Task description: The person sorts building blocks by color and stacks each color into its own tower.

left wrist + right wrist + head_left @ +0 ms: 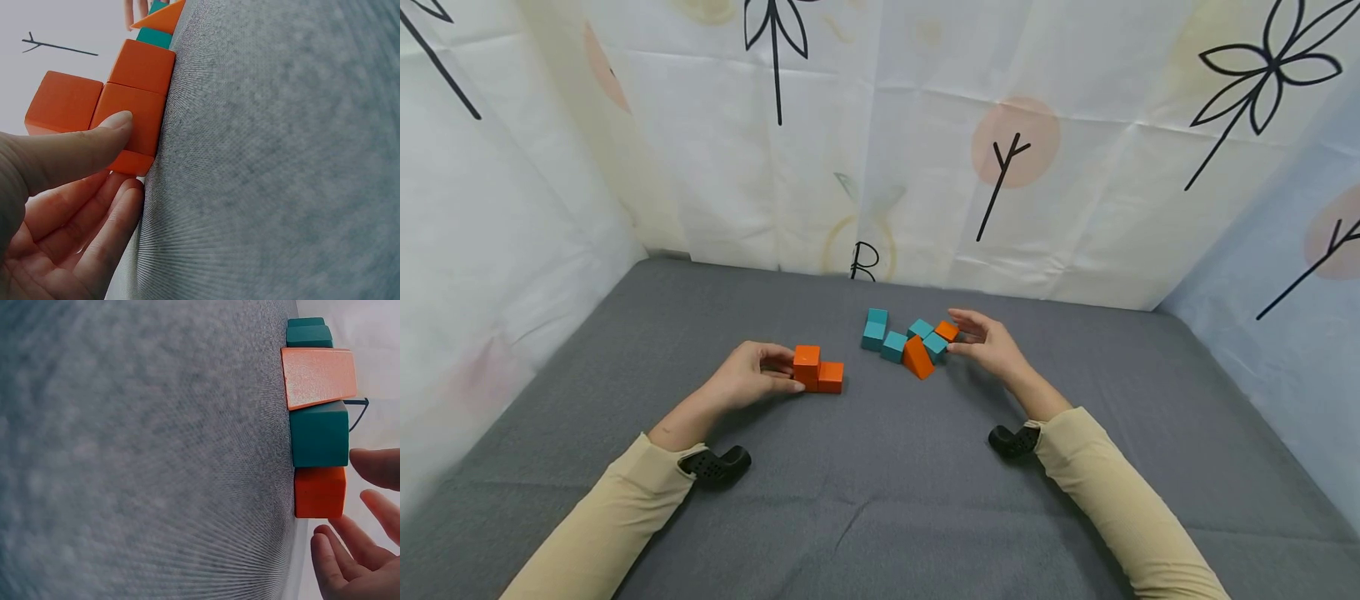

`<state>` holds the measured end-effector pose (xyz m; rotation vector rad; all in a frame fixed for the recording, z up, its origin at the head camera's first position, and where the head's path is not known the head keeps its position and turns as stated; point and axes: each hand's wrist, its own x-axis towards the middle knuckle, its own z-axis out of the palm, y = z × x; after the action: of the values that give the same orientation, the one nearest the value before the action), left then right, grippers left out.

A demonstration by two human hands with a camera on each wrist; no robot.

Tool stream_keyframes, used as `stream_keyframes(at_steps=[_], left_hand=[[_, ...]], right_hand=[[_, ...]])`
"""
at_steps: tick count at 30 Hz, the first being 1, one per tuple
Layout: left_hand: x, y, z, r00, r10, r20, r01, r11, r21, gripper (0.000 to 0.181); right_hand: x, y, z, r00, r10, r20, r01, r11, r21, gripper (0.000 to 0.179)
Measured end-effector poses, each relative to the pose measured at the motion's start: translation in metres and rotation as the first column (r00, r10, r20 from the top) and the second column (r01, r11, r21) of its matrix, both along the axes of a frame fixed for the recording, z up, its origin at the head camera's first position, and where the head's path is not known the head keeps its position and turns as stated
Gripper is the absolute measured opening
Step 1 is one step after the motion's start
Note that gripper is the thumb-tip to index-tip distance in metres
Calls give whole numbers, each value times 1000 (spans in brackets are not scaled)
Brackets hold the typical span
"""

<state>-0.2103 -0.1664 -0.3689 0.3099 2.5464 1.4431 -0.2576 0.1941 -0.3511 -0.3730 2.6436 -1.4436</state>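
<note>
My left hand (747, 373) holds the lower left cube (145, 119) of a small group of orange cubes, its thumb on the near face. One orange cube (807, 357) sits on top of it and another orange cube (831, 378) adjoins it on the right. My right hand (992, 346) is spread beside a cluster of blocks, thumb close to a teal cube (320, 436) and fingertips by an orange cube (320, 492). Whether those fingertips touch is hard to tell. An orange wedge-shaped block (917, 358) leans against the teal cubes.
More teal blocks, among them a teal cube (893, 347) and a teal piece (873, 335), lie at the cluster's left side. Grey cloth (865, 500) covers the table. White patterned curtains (910, 125) hang behind and at both sides.
</note>
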Motion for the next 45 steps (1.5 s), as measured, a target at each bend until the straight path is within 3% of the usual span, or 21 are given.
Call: stream_keyframes(at_steps=[11,26,45], left_hand=[[0,-1,-1,1000,1,-3,-1,1000,-5,48],[2,1,-1,1000,8,12,-8,1000,2,47],[0,-1,0,1000,8,-10,-8,1000,-24,47]], right_hand=[[-4,0,1,994,53,99,-60,996,65,65],[-13,-1,-4,996,66,63,-74,987,144,61],[-13,3,-6,995,-72,65,64,991,119,44]])
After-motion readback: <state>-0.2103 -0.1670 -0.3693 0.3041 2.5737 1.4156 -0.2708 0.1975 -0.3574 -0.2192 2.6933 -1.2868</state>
